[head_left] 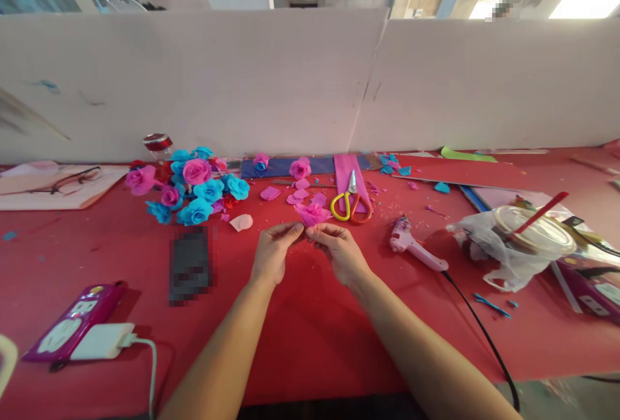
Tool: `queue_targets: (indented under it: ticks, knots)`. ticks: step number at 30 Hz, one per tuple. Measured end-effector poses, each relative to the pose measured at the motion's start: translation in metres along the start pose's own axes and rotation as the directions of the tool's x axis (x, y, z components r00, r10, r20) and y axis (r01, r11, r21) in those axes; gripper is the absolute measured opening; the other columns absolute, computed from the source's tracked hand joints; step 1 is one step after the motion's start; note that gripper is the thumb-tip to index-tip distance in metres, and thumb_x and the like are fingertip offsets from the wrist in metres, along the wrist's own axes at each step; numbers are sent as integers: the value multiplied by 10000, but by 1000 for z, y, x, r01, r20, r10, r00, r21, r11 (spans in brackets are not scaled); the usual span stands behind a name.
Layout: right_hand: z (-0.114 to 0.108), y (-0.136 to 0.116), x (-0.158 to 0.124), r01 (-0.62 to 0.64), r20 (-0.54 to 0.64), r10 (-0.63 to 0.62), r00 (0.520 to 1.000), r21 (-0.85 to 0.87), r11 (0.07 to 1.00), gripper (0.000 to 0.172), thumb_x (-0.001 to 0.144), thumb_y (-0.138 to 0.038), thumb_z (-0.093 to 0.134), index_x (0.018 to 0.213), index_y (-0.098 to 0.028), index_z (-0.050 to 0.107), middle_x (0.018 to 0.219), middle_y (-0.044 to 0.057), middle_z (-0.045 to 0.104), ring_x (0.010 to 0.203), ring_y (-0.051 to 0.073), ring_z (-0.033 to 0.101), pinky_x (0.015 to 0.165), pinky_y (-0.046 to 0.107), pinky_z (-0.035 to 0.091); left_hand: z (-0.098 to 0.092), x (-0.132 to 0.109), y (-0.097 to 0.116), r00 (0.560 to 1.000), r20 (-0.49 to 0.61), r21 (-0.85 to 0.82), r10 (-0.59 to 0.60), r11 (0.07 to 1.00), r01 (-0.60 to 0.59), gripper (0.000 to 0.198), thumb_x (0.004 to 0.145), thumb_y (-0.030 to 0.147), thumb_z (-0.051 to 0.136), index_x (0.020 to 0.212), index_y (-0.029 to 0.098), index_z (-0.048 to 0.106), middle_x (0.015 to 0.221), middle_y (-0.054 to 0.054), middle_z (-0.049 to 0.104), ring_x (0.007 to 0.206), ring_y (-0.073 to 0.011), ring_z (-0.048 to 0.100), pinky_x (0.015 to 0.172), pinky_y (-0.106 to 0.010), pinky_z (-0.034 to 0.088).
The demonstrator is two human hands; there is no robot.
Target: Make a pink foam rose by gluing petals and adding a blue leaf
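Between my two hands is a pink paper flower (312, 214), pinched at its base by the fingertips. My left hand (274, 251) is closed at its left side, thumb and fingers together. My right hand (343, 252) grips the base from the right. Just beyond lie loose pink petals (298, 196) and a finished-looking pink rose (300, 167). Scissors (349, 203) with a yellow and an orange handle rest beside the flower, partly on a pink paper strip (343, 165). A pale petal (241, 222) lies left of my hands.
Blue, pink and red paper flowers (196, 190) cluster at left, near a red-lidded jar (158, 143). A pink glue gun (415, 245) with a black cord lies right. Farther right stands a bagged, lidded bowl (535, 229). A purple power strip (77, 323) with a white charger (103, 341) sits front left.
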State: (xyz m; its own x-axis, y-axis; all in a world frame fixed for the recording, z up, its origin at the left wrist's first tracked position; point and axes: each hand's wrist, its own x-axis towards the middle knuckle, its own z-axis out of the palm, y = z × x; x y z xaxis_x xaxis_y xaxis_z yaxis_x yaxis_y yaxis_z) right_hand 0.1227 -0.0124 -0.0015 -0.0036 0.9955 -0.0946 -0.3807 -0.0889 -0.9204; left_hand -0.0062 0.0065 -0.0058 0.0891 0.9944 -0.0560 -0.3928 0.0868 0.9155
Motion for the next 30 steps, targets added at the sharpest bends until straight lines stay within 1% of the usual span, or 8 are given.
queue_targets:
  ticks: [7, 10, 13, 15, 19, 22, 27, 30]
  knots:
    - [0, 1, -1, 24, 0, -24, 1000, -3, 1000, 128, 616, -287, 752, 674, -180, 711, 667, -8, 655, 641, 105, 530, 694, 261, 390, 1, -1, 4, 1000, 3, 17, -17, 1000, 17, 209, 604, 306, 770, 724, 139, 734, 688, -58, 713, 691, -180, 646, 759, -347, 508]
    - [1, 0, -2, 28, -2, -28, 1000, -14, 1000, 118, 616, -277, 752, 673, -181, 714, 662, -10, 658, 649, 107, 538, 705, 264, 393, 1, -1, 3, 1000, -1, 11, -30, 999, 30, 194, 599, 296, 775, 713, 145, 729, 695, -48, 711, 687, -165, 636, 759, -336, 505]
    - [1, 0, -2, 18, 0, -18, 1000, -10, 1000, 122, 604, -275, 760, 662, -178, 712, 649, -10, 648, 641, 105, 527, 695, 261, 385, -1, 0, 2, 1000, -15, 10, -13, 1000, 13, 182, 585, 278, 787, 694, 149, 719, 678, -29, 701, 669, -143, 618, 734, -304, 493]
    - [0, 0, -1, 2, -5, -2, 1000, 15, 1000, 130, 597, -278, 764, 654, -175, 709, 643, -9, 636, 636, 103, 514, 689, 260, 378, -3, 1, 2, 1000, 4, 19, -9, 1000, 9, 195, 567, 264, 800, 706, 153, 720, 686, -22, 702, 678, -134, 615, 733, -282, 479]
    - [-2, -1, 1, -11, -14, 12, 1000, 43, 999, 132, 595, -282, 765, 638, -175, 702, 634, -9, 619, 643, 107, 505, 702, 266, 373, -4, 2, 2, 997, 45, 8, -56, 998, 55, 211, 569, 260, 804, 742, 162, 733, 736, -31, 720, 713, -135, 626, 750, -272, 467]
    - [-3, 1, 1, -13, 7, 13, 1000, 33, 999, 130, 596, -283, 766, 646, -179, 706, 657, -6, 636, 657, 111, 516, 713, 268, 376, -4, 2, 2, 998, 26, -1, -55, 998, 55, 182, 593, 283, 792, 712, 159, 733, 700, -34, 715, 683, -134, 621, 729, -276, 470]
    - [-1, 3, 1, -6, 26, 6, 1000, -2, 1000, 132, 599, -286, 768, 655, -181, 710, 667, -6, 650, 663, 111, 530, 722, 269, 384, -3, 2, 2, 1000, -15, 31, -20, 999, 20, 183, 574, 284, 800, 684, 156, 729, 676, -32, 710, 670, -135, 617, 708, -272, 474]
    - [-2, 4, 1, -5, 26, 4, 1000, 20, 1000, 121, 612, -276, 760, 660, -178, 707, 661, -12, 644, 643, 101, 520, 703, 260, 380, -3, 2, 1, 999, -8, -14, -43, 999, 43, 201, 556, 293, 811, 672, 157, 719, 667, -19, 699, 657, -120, 606, 694, -258, 468]
